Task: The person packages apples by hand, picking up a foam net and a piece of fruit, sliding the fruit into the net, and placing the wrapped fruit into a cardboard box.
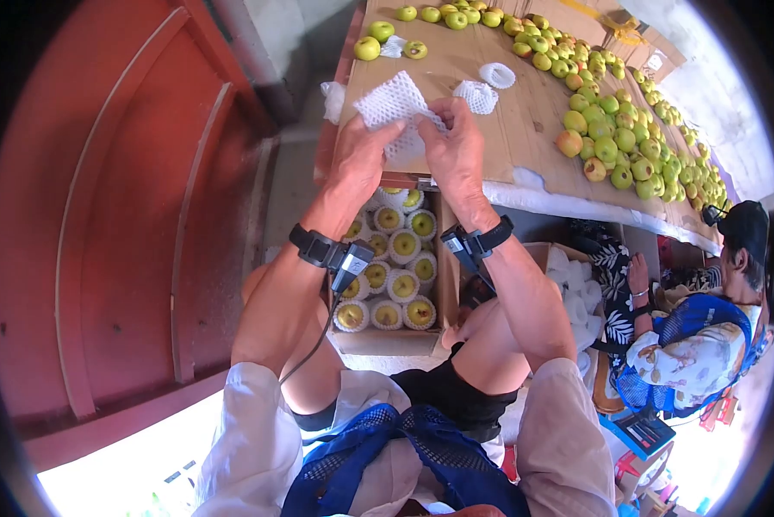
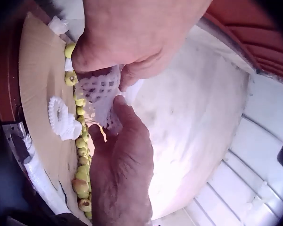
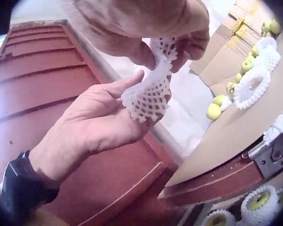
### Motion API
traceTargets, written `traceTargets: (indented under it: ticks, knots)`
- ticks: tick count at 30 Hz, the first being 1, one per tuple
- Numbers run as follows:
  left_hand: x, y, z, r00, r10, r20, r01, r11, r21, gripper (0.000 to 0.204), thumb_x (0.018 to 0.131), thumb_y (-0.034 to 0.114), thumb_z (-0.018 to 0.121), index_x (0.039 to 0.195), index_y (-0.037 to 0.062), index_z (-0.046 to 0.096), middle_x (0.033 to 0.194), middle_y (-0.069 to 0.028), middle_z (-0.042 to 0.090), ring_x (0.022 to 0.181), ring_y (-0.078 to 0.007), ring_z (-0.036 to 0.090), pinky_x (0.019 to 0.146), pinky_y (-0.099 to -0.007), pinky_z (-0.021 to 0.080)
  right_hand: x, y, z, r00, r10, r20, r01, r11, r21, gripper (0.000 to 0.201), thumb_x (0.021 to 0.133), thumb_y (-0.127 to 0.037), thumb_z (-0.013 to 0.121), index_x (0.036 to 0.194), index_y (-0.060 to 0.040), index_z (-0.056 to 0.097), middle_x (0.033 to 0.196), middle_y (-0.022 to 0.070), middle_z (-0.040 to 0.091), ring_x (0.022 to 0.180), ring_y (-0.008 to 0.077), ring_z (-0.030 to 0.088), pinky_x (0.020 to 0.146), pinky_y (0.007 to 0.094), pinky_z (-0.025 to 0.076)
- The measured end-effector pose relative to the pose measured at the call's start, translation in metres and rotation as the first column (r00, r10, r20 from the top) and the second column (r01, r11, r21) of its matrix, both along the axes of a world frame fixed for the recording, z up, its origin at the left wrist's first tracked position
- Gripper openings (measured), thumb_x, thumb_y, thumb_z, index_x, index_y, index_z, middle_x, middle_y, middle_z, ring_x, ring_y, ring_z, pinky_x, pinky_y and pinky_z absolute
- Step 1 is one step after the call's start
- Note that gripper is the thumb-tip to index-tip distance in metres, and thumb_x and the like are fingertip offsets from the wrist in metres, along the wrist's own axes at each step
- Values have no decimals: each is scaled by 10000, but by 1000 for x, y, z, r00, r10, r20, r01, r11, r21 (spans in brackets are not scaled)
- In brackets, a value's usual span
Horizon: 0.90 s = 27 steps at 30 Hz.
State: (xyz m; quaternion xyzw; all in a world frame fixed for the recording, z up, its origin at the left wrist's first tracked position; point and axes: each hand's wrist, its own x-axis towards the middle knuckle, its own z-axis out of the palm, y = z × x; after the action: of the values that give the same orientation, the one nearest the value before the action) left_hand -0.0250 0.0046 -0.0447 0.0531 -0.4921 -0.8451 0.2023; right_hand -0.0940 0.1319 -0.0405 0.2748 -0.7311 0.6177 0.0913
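Two hands meet on one white foam net sleeve, which we hold up in the air above the near edge of the cardboard-covered table. Our left hand pinches its lower end between thumb and fingers, and our right hand pinches the other end with curled fingertips. In the head view the sleeve's long axis runs roughly crosswise, its free end pointing up and to the left, away from us. The right wrist view shows it differently: there the sleeve hangs nearly upright between the two hands, twisted along its length. That same view also shows a metal latch at the table's edge, which the head view hides. Only the head view takes in the open box below the table, packed with fruit in net sleeves (each one wrapped singly), the long heap of green fruit across the table, and a second person seated at the right. The left wrist view adds a loose sleeve ring lying on the cardboard. We can read no writing or labels anywhere; the yellow marks on the far cartons may be tape.
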Motion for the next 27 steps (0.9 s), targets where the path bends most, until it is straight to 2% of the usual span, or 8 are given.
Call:
traceTargets:
  ticks: [3,7,13,16,19,22,25,27]
  knots:
    - [-1,0,0,998,31,63,-30,999,-12,348,948,-19,594,1295,9,589,1232,-74,651,1134,-190,621,997,-357,494,6,3,5,990,2,-140,7,998,57,226,839,-74,679,1044,-14,608,1012,175,650,949,360,653,822,422,520]
    - [1,4,7,995,22,93,-24,1000,14,379,935,-54,535,1310,-4,565,1236,-81,638,1149,-197,609,1023,-360,477,12,-1,2,975,11,-221,25,987,160,239,825,-50,661,1059,-65,616,1054,153,618,954,381,640,801,442,520]
    - [9,9,20,997,-53,48,51,997,53,477,872,-101,480,1338,-10,527,1276,-88,599,1193,-212,570,1043,-365,455,17,-1,4,967,19,-255,33,980,198,244,822,-61,667,1059,-109,636,1005,136,594,923,373,638,771,456,520]
    - [5,1,14,990,-128,-57,133,985,107,529,835,-121,463,1348,-4,514,1291,-90,587,1205,-220,556,1049,-368,450,17,-2,3,962,17,-274,42,977,207,252,821,-67,669,1065,-125,644,989,132,589,910,367,639,760,454,522]
    - [6,3,16,991,-113,-71,127,963,238,415,911,-26,533,1324,13,527,1249,-77,604,1154,-218,581,1022,-374,471,21,-2,4,960,21,-279,50,969,244,265,823,-75,675,1079,-139,651,1006,123,595,905,360,642,761,450,526]
    - [9,9,26,995,-81,-56,91,972,218,330,976,131,606,1287,35,548,1198,-77,621,1086,-216,608,980,-384,498,25,-1,8,957,46,-285,39,958,285,278,827,-92,685,1099,-145,659,1033,111,601,912,350,643,770,451,530]
    - [7,9,24,999,14,48,-19,993,117,338,1008,288,615,1246,53,571,1140,-76,634,1022,-217,625,947,-390,514,31,-1,10,942,120,-315,-26,957,289,288,834,-114,695,1120,-127,663,1072,113,608,956,343,635,801,445,528]
    - [9,3,26,989,-3,149,-26,982,188,328,1016,287,592,1231,40,577,1145,-100,645,1034,-227,629,956,-390,510,34,-1,9,903,177,-392,-80,965,250,292,843,-134,705,1131,-108,663,1091,121,608,983,337,626,837,430,522]
